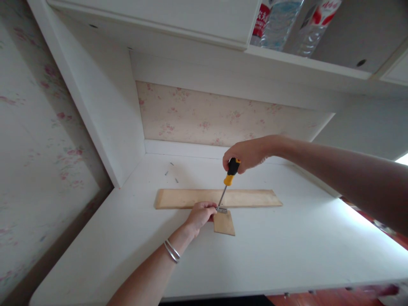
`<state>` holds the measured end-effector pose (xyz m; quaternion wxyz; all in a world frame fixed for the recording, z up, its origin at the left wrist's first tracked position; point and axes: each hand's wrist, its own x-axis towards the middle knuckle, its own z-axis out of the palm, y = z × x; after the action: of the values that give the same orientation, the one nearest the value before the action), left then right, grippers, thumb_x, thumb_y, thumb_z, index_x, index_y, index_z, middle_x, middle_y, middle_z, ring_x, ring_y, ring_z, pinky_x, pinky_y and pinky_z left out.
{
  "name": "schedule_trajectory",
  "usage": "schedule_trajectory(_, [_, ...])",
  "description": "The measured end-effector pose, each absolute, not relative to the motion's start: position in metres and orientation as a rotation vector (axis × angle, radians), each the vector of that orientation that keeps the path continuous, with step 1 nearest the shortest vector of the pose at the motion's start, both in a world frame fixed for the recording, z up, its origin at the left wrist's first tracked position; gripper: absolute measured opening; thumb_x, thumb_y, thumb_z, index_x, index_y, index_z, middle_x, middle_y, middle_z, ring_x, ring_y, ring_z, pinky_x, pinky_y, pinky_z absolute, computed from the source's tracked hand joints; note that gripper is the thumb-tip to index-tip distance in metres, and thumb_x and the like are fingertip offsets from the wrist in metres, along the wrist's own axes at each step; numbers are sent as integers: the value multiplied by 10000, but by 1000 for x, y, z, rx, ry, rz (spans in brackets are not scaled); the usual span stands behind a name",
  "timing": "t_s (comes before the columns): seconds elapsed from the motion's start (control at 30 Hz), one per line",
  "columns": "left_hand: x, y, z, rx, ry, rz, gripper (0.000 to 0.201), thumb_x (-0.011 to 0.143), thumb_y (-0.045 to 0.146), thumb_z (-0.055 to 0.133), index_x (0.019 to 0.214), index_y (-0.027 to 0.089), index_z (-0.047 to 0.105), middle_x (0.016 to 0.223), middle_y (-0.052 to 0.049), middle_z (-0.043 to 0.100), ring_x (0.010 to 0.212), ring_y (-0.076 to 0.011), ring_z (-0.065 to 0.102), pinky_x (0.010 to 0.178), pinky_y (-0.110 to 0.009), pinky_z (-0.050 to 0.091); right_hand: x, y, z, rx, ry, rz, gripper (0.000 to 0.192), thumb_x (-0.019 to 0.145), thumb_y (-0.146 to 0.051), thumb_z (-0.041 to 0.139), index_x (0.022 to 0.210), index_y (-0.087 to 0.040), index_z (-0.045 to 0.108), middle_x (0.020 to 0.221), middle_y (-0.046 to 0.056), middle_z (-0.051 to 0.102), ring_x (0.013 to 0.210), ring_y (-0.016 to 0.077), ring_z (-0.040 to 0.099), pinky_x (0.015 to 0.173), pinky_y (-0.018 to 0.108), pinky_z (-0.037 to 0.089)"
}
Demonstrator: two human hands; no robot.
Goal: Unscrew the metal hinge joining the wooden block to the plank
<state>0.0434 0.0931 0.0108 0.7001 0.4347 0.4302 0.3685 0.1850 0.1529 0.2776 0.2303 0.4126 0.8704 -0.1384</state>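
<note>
My right hand (245, 154) is closed around the black and yellow handle of a screwdriver (230, 173). The screwdriver tilts, and its shaft runs down to a small metal hinge (222, 210). That hinge lies where a long wooden board (251, 198) meets a short wooden piece (224, 223). My left hand (201, 214) pinches at the hinge's left end, beside the screwdriver tip; whether a screw sits between the fingers is too small to see. Several loose screws (176, 180) lie behind the long board, to the left.
The boards rest on a white desktop (270, 255). A white side panel (105, 97) rises at the left, and an overhead cabinet (159, 17) hangs above. Plastic bottles (282, 23) stand in its open shelf. Flowered wallpaper (204, 117) covers the wall behind.
</note>
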Motion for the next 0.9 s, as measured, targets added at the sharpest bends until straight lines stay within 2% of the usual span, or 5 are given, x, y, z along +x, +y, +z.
schedule_trajectory(0.27, [43,93,12,983,956,817,230,644,169,604,857,125,677,863,-74,682,798,-187,623,710,-296,510,188,155,271,1108,2472,-326,347,620,-153,610,960,-214,638,942,25,651,817,169,569,650,251,369])
schedule_trajectory(0.47, [43,92,11,996,956,808,229,644,167,593,856,126,672,871,-75,684,818,-194,628,714,-291,505,187,156,266,1409,2282,-342,544,790,-634,429,1068,-197,595,682,43,657,691,184,598,606,280,362])
schedule_trajectory(0.57, [44,92,11,995,958,820,235,642,161,588,858,127,674,853,-68,683,809,-190,627,712,-289,505,186,156,267,1435,2262,-315,439,805,-563,443,944,-187,621,687,48,658,638,168,595,577,277,359])
schedule_trajectory(0.7, [44,92,12,988,972,825,211,636,159,589,826,132,675,827,-60,682,787,-186,626,696,-283,501,186,154,270,1337,2336,-440,445,666,-420,653,1066,-240,578,938,35,672,717,164,613,583,256,382])
schedule_trajectory(0.9, [44,92,12,973,969,817,209,630,153,594,821,132,677,820,-59,679,781,-189,622,694,-291,503,184,152,271,1452,2200,-398,400,778,-532,487,965,-201,612,730,46,661,643,175,612,584,286,383])
